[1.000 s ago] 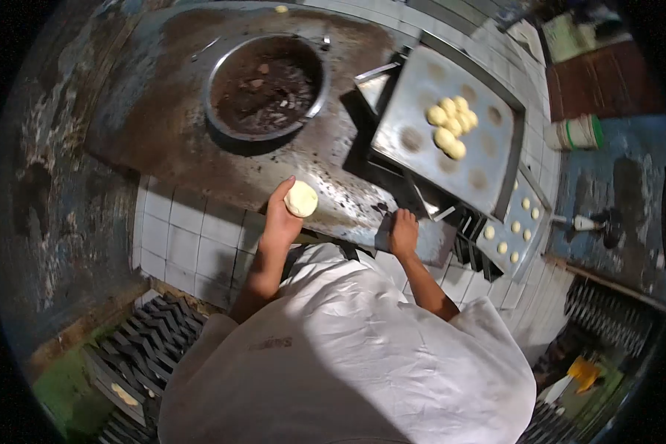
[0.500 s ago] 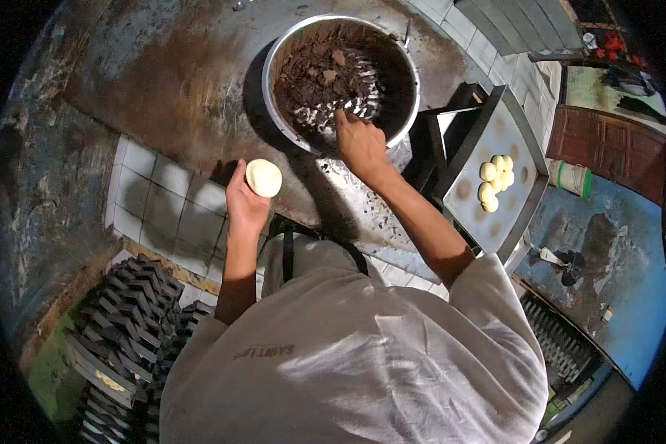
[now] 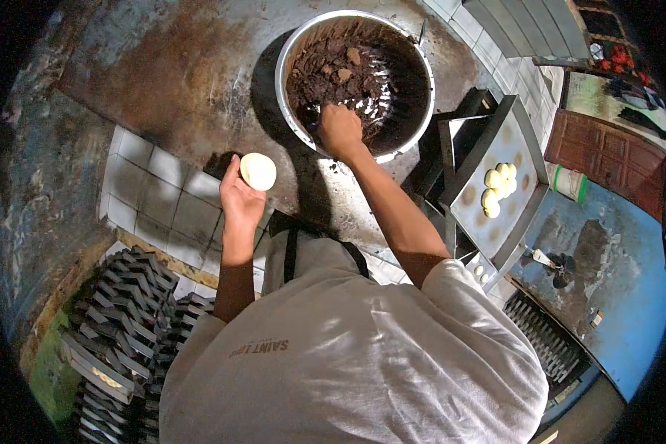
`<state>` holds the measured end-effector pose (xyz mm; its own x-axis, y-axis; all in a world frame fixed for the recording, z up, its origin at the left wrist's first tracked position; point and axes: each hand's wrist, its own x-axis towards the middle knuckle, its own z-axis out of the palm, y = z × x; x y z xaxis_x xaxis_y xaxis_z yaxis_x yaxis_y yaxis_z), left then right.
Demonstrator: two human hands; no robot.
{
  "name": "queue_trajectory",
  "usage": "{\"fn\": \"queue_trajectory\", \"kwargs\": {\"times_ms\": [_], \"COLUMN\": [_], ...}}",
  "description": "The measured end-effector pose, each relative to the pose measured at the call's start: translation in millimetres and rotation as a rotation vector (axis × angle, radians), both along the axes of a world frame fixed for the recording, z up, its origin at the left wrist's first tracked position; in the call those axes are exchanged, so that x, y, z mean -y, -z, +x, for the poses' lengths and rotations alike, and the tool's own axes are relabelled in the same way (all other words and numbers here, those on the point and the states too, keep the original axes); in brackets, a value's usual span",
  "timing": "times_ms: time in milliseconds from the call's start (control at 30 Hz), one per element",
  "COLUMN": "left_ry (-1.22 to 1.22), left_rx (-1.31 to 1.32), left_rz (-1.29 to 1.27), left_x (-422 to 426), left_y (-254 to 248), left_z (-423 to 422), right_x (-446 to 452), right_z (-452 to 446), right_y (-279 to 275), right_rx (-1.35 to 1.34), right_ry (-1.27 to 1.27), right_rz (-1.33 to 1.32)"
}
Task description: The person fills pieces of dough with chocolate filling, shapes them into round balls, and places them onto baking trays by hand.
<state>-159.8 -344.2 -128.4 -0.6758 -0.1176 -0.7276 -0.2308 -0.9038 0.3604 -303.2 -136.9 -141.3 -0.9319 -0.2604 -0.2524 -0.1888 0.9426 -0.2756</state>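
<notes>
A pale, flattened round of dough (image 3: pixel 259 172) rests on the fingers of my left hand (image 3: pixel 240 206), palm up, with the thumb along its edge. My right hand (image 3: pixel 340 132) reaches over the near rim into a large metal bowl (image 3: pixel 280 78). Its fingers are curled down at the dark brown, crumbly paste (image 3: pixel 318 74), and the fingertips are hidden, so whatever they pinch does not show. The paste is heaped on the bowl's left side, with two lighter brown lumps on top. Scraped bare metal shows through at the middle.
The bowl stands on a stained metal table (image 3: pixel 177 81). To its right, a tilted metal tray (image 3: pixel 522 144) holds several pale dough balls (image 3: pixel 500 180), above other dark trays. Stacks of dark slatted pieces (image 3: pixel 122 311) stand at lower left. A white and green bucket (image 3: pixel 568 183) is farther right.
My right hand has shifted left and curled more inside the bowl. The view has moved slightly, and my left hand still holds the dough round beside the bowl.
</notes>
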Motion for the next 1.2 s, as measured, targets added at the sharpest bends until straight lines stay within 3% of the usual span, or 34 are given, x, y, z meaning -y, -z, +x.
{"fn": "queue_trajectory", "kwargs": {"times_ms": [67, 200, 267, 333, 467, 633, 733, 767, 800, 867, 933, 1067, 1200], "left_ry": [-0.013, -0.022, -0.055, -0.052, 0.024, 0.141, 0.249, 0.255, 0.272, 0.224, 0.291, 0.435, 0.395], "left_rx": [-0.033, -0.056, -0.085, -0.120, -0.235, -0.337, -0.420, -0.378, -0.370, -0.363, -0.428, -0.439, -0.484], "left_rz": [-0.003, -0.009, 0.016, 0.009, 0.115, 0.334, 0.323, 0.353, 0.356, 0.384, 0.425, 0.493, 0.484], "left_x": [-3.7, -17.7, -29.3, -47.6, -111.8, -212.1, -261.4, -277.6, -290.2, -308.4, -318.2, -348.1, -360.0], "left_y": [-0.9, -14.8, -23.5, -36.8, -77.7, -94.6, -89.8, -85.6, -85.2, -97.7, -102.9, -105.7, -117.0], "left_z": [2.4, 6.2, 6.1, 6.2, 9.8, 40.4, 76.9, 91.7, 105.2, 121.8, 129.5, 154.1, 172.3], "right_x": [0.6, -27.6, -53.5, -75.0, -132.1, -190.9, -245.9, -267.9, -286.2, -323.1, -345.0, -351.3, -359.3], "right_z": [-8.7, -20.6, -9.4, 19.9, 95.8, 185.7, 253.8, 279.5, 306.0, 351.9, 376.1, 374.0, 379.3], "right_y": [-12.7, 13.8, -13.4, -64.8, -127.9, -102.5, -95.7, -88.2, -78.3, -66.6, -102.5, -172.0, -107.7], "right_rx": [0.155, 0.200, 0.407, 0.487, 0.587, 0.283, 0.144, 0.238, 0.134, 0.167, 0.176, 0.233, 0.382], "right_ry": [0.057, 0.104, 0.064, 0.079, 0.090, 0.318, 0.392, 0.478, 0.507, 0.638, 0.673, 0.444, 0.446], "right_rz": [-0.046, -0.229, -0.825, -0.983, -1.142, -1.291, -1.149, -1.130, -1.147, -1.193, -1.355, -1.448, -1.547]}}
